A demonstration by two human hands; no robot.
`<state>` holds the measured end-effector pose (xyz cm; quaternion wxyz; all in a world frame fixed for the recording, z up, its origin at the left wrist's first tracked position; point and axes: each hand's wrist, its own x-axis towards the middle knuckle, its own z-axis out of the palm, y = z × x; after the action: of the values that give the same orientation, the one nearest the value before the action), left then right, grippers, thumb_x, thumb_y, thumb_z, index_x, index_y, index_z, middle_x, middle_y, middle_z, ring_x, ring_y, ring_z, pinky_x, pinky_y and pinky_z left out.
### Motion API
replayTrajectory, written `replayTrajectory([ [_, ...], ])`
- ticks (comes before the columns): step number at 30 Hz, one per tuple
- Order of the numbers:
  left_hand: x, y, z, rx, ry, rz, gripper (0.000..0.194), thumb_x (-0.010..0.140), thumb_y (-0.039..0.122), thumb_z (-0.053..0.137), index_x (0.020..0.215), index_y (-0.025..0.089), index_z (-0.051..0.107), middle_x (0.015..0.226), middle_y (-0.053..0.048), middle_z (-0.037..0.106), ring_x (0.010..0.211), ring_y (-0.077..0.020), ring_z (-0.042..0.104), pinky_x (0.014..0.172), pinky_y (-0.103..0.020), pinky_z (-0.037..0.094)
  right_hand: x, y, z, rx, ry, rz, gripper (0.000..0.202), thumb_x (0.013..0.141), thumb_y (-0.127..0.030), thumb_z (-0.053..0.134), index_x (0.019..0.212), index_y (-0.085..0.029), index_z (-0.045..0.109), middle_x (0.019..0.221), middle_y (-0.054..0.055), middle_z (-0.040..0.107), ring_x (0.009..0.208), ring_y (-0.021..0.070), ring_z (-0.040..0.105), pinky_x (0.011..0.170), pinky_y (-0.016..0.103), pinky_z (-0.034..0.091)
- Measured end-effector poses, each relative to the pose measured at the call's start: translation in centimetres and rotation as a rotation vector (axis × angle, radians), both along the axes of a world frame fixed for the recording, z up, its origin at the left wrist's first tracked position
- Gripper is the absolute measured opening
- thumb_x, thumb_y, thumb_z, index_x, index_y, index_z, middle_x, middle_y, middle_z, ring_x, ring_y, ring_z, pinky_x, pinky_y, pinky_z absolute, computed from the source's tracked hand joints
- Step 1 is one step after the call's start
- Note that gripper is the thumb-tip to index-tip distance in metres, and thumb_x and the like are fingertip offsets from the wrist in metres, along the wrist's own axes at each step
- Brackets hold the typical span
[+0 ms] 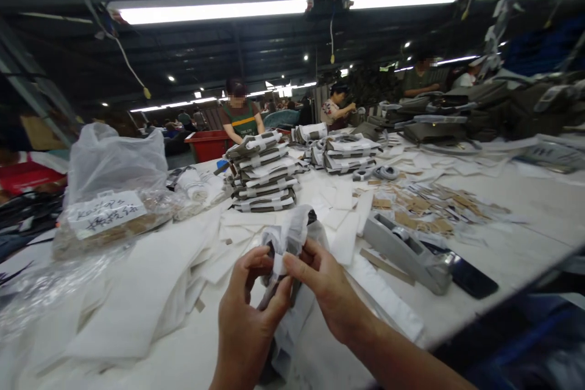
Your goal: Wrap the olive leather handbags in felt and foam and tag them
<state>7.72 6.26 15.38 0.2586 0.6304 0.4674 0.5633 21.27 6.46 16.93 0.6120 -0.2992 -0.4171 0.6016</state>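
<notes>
Both of my hands meet at the lower middle, around a grey strap [269, 294] partly wrapped in thin white material [292, 231]. My left hand [256, 304] is closed on the strap from the left, thumb and fingers curled round it. From the right, my right hand [326, 280] pinches the white wrapping, its thumb pressed on a small white piece at the front. The wrapped item hangs down between my wrists, and its lower part is partly hidden by my hands. White sheets [155, 292] lie on the table to the left of it.
A grey tape dispenser [406, 253] and a dark phone [470, 274] lie at right, near the table edge [512, 301]. Beyond are brown tags [420, 210] and wrapped stacks [265, 173]. A plastic bag [116, 170] stands at left. People work behind, near a red bin [208, 146].
</notes>
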Motion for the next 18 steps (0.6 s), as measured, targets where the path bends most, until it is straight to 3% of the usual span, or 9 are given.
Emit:
replayTrajectory([
  [5,-0.9,-0.6,-1.6,-0.021,0.012,-0.009,0.045,0.08,0.04,0.075,0.12,0.026,0.059,0.124,-0.007,0.065,0.115,-0.0238,0.064,0.097,-0.032,0.055,-0.7,1.1,-1.5,0.049,-0.022,-0.156,0.038,0.076,-0.048,0.079,0.092,-0.02,0.059,0.081,-0.001,0.063,0.078,0.0157,0.065,0.073,0.027,0.054],
  [8,-1.7,-0.8,-2.2,-0.026,0.05,0.043,0.05,0.082,0.043,0.073,0.127,0.027,0.058,0.13,-0.007,0.063,0.121,-0.0263,0.061,0.105,-0.039,0.05,0.6,1.5,-2.7,0.13,-0.131,-0.084,0.045,0.079,-0.055,0.074,0.105,-0.02,0.062,0.09,0.003,0.07,0.087,0.019,0.068,0.08,0.031,0.055],
  [11,-2.6,-1.1,-2.6,-0.053,0.06,0.079,0.056,0.083,0.047,0.072,0.132,0.027,0.056,0.132,-0.008,0.063,0.12,-0.0284,0.061,0.106,-0.043,0.049,3.6,1.5,-4.2,0.186,-0.365,-0.06,0.041,0.09,-0.054,0.062,0.113,-0.021,0.067,0.104,0.007,0.074,0.099,0.0218,0.068,0.091,0.036,0.054],
  [15,-3.9,-1.4,-3.3,-0.14,0.004,0.074,0.059,0.085,0.051,0.067,0.138,0.029,0.052,0.13,-0.007,0.065,0.116,-0.0277,0.064,0.105,-0.045,0.05,9.0,1.3,-7.3,0.13,-0.808,-0.339,0.026,0.09,-0.041,0.064,0.105,-0.023,0.074,0.107,0.006,0.075,0.096,0.0233,0.07,0.091,0.039,0.055],
  [18,-5.2,-1.4,-4.1,-0.233,0.017,0.118,0.054,0.086,0.058,0.063,0.132,0.03,0.059,0.127,-0.006,0.068,0.117,-0.0287,0.064,0.102,-0.044,0.052,13.3,0.5,-9.9,0.076,-0.997,-0.562,0.026,0.089,-0.042,0.062,0.101,-0.023,0.075,0.106,0.007,0.076,0.088,0.0248,0.072,0.084,0.04,0.058],
])
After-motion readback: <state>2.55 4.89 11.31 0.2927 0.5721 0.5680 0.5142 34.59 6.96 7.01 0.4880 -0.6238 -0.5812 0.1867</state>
